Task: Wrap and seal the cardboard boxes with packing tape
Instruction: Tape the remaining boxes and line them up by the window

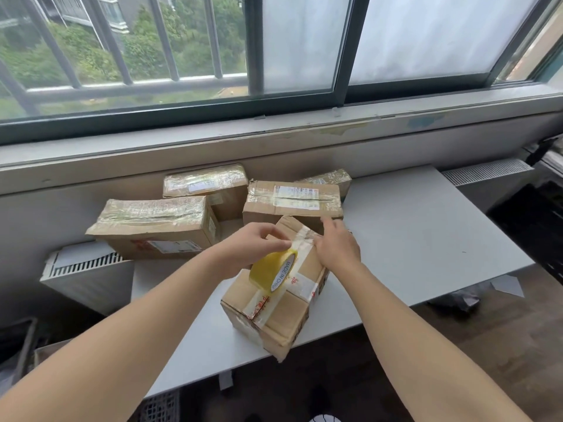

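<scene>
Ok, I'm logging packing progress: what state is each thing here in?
Front box: flaps closed, printed tape across.
Tape roll: on edge atop front box, gripped by left hand.
Right hand: flat on front box.
Four back boxes: closed, taped over.

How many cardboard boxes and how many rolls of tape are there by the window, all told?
Cardboard boxes: 5, the last partly hidden at the back
Yellow tape roll: 1
Total: 6
</scene>
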Demonstrator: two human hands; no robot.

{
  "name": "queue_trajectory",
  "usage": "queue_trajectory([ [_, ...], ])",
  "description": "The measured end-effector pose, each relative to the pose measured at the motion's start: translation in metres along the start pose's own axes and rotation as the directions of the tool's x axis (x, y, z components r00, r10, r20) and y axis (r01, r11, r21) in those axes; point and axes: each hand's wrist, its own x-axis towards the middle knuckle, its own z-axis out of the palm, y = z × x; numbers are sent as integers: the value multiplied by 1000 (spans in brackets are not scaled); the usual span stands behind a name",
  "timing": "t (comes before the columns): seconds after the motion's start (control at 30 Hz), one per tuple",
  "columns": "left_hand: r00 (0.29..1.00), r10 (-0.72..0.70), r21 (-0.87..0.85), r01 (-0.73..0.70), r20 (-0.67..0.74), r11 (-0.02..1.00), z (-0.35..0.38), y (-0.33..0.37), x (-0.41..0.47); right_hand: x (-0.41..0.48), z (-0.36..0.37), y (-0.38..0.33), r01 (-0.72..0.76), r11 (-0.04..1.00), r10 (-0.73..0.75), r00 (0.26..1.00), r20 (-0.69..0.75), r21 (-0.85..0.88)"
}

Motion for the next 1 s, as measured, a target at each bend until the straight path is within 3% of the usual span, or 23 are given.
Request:
queue_trajectory([
  [0.07, 1000, 4, -101, -5, -7, 995, 2, 3, 0, -20, -7, -1, -4, 992, 23, 989, -148, 127],
  [0.13, 1000, 22, -190, -21, 0, 981, 5, 6, 2, -45, -9, -6, 7, 945, 57, 981, -188, 327],
  [0.27, 999, 35, -276, -24, 32, 961, 13, 16, 5, -92, -6, -23, -112, 658, -27, 985, 173, 745],
  [0.33, 999, 30, -295, -19, 33, 955, 12, 19, 7, -103, -5, -22, -89, 592, -80, 982, 169, 801],
  [0.57, 991, 122, -372, -96, 48, 923, 15, 15, 10, -108, -19, -24, 101, 635, -168, 986, 9, 766],
  [0.63, 975, 222, -227, -219, -11, 949, 2, 4, 8, -104, -28, -21, 113, 640, -151, 988, -20, 760],
  [0.7, 949, 309, 152, -314, 58, 937, -15, -21, 2, -101, -36, -17, 56, 612, -95, 995, 3, 789],
  [0.8, 940, 99, 602, -287, 327, 745, -15, -66, -12, -92, -46, -21, -1, 580, -46, 998, 33, 814],
  [0.9, 946, 76, 720, -290, 315, 630, 10, -91, -15, -83, -46, -27, 21, 560, -60, 998, 15, 828],
  [1.0, 973, 83, 745, -218, 214, 630, 39, -91, -18, -82, -49, -35, 10, 571, -19, 1000, 1, 821],
])
